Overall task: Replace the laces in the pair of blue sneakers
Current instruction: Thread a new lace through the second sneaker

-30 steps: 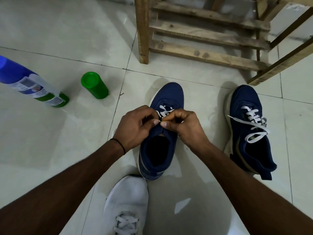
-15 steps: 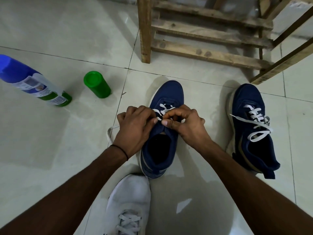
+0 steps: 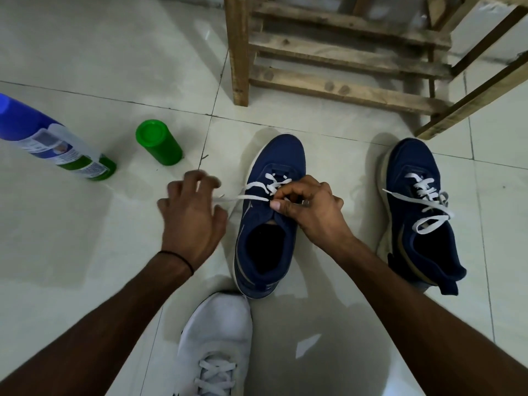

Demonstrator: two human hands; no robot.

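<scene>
Hands are apart now. The right hand sits on the tongue area of a blue sneaker in the middle of the view, w/ fingers curled and thumb and forefinger pinching the white lace at the eyelets. From this pinch the lace runs out sideways to the left hand, which is beside the shoe over the floor, not touching it. That hand is blurred and its fingers are spread and bent. The lace reaches its fingertips, but I cannot tell if they really grip it. A thin black band goes around the left wrist.

The sneaker stands on the tiled floor w/ toe pointing away from the person. Only the front eyelets are laced, approx. the first rows, and the opening is dark and wide. The second blue sneaker stands well apart on the right side. It is laced in white, w/ one loose loop lying over its opening.

A white sneaker is at the bottom edge, its toe just beside the heel of the middle shoe. On the left stand a green plastic cylinder and a blue spray can w/ a green base. A wooden rack is at the top.
</scene>
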